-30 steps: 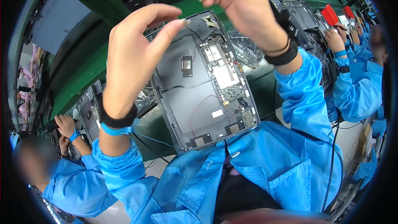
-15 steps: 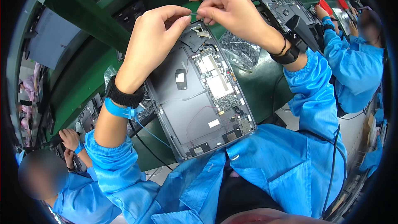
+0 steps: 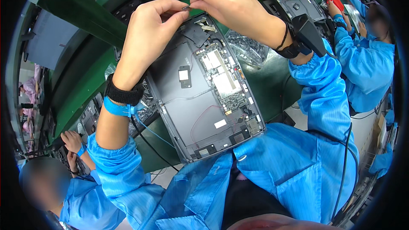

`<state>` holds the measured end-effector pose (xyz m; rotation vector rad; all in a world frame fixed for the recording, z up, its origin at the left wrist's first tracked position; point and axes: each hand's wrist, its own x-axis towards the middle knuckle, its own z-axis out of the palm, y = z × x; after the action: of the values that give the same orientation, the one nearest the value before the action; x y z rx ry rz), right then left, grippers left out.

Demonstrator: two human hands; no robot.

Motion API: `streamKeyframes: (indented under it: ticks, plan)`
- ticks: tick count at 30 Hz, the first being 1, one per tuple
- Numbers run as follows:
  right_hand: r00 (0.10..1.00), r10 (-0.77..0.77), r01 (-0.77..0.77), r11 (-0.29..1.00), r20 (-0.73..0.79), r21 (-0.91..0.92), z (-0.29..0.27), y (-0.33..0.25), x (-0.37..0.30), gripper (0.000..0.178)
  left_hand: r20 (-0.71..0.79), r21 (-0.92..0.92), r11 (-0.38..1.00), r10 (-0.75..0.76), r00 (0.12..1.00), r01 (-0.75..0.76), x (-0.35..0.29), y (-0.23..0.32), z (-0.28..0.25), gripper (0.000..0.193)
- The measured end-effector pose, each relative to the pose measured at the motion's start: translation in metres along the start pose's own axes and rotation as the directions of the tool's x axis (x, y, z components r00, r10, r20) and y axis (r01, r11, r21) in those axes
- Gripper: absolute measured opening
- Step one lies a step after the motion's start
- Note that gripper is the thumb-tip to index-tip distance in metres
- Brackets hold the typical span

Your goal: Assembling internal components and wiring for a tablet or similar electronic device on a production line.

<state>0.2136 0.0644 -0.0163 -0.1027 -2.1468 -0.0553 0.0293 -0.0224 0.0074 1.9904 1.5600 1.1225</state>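
Above the far end of an opened tablet housing [image 3: 187, 113], my two hands meet over a small dark strip [image 3: 186, 7]. My left hand [image 3: 151, 27] pinches it between thumb and forefinger. At its other end my right hand [image 3: 232, 6] has its fingers closed on it; part of that grip is hidden, and the piece is too small to identify. The grey housing lies tilted toward me with its near edge at my jacket. Inside are a green circuit board [image 3: 230, 100] with silvery shields and a loose black module [image 3: 184, 77] with a white label.
Plastic bags of small dark parts [image 3: 247, 44] lie right of the housing. Another opened device [image 3: 296, 4] stands at the far right. A blue wrist-strap cord [image 3: 155, 133] runs from my left wrist. Co-workers in blue sit on both sides; a green post [image 3: 85, 12] rises at left.
Both hands have shifted slightly left and away from me, with the small strip between them. My right fingers have curled in closer. The housing has barely moved.
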Motion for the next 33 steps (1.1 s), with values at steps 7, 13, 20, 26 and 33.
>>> streamKeyframes:
  ticks: [7, 13, 20, 26, 33]
  plan:
    - [0.965, -0.034, 0.09, 0.974, 0.259, -0.209, 0.011, 0.006, -0.011, 0.015, 0.055, 0.381, 0.923, 0.045, 0.998, -0.062, 0.001, -0.01, 0.01, 0.015]
    - [0.936, 0.021, 0.094, 0.946, 0.351, -0.309, 0.02, -0.001, -0.009, 0.018, 0.03, 0.496, 0.853, 0.166, 0.986, -0.159, 0.003, -0.021, 0.014, 0.011]
    - [0.919, 0.002, 0.048, 0.992, 0.395, -0.117, 0.019, 0.022, -0.008, 0.015, 0.02, 0.58, 0.778, 0.28, 0.96, -0.239, 0.005, -0.025, 0.02, 0.012]
    - [0.87, -0.063, 0.11, 0.992, 0.488, -0.068, 0.019, 0.032, 0.004, 0.013, 0.008, 0.614, 0.764, 0.244, 0.97, -0.198, 0.008, -0.024, 0.021, 0.011]
    - [0.879, -0.069, 0.116, 0.991, 0.472, -0.071, 0.015, 0.03, -0.001, 0.013, 0.04, 0.568, 0.768, 0.333, 0.942, -0.296, 0.006, -0.027, 0.02, 0.009]
